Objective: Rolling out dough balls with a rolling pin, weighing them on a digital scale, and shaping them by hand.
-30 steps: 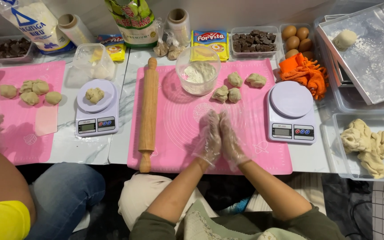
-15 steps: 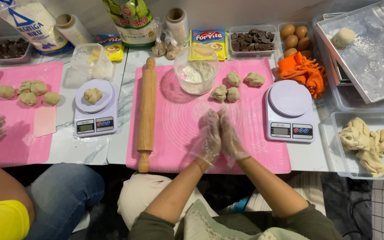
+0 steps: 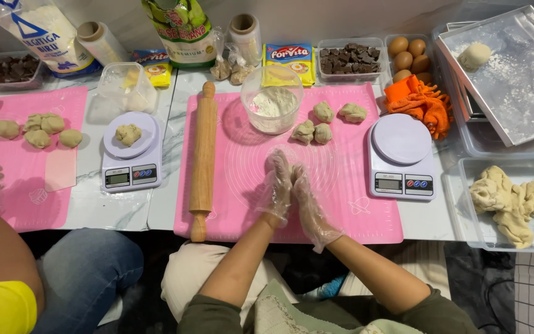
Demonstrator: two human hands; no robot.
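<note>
L hand (image 3: 277, 185) & R hand (image 3: 307, 201) pressed palm-to-palm, gloved; contents betw. palms not discernible. Dough balls (image 3: 314, 131) seen just ahead, R hand nearer.

The pink silicone mat (image 3: 347, 210) lies in the middle. On its left edge lies the long wooden rolling pin (image 3: 203, 158); at its far side stand the clear plastic bowl of flour (image 3: 272, 107) and, right of it, four beige dough pieces (image 3: 322, 122). The white round-topped kitchen scale (image 3: 401, 156) stands right of the mat, and the clear tub of dough (image 3: 511, 204) further right
</note>
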